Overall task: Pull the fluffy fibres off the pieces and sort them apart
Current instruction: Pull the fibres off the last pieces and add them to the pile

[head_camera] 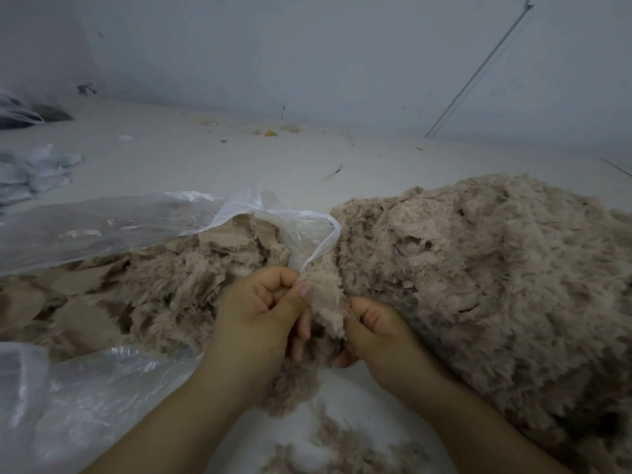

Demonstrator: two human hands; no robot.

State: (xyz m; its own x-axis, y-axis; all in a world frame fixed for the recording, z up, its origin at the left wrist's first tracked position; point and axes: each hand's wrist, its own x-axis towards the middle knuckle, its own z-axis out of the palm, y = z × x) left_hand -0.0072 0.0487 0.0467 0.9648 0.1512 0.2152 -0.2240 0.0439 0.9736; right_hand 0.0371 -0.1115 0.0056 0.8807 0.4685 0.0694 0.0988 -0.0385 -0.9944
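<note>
Fluff heap: the big mound of loose beige fibres (496,285) fills the right side of the surface (239,159), touching the right forearm.

Plastic bag: a clear bag (113,224) lies open on the left, with unstripped pieces (154,285) spilling from its mouth (fuzzy sides and flat woven backs both show).

Fallen tufts: a scatter of fibres (342,443) lies between the forearms, nearest the camera.

Piece in work: a small backing piece (325,292) is held up between both hands, just in front of the bag mouth, woven side toward the camera.

Left hand: the left hand (263,316) is curled closed, thumb pressing the piece's left edge against the fingers.

Right hand: the right hand (376,330) is also curled tight, pinching at the piece's lower right edge; what exactly sits under its fingers I cannot tell.

Doing it well: probably anchor the backing firmly with the left, take small pinches close to the weave with the right and pull along the pile, so fibres come free without tearing; then drop fluff on the right heap and keep the bare backing apart.
</note>
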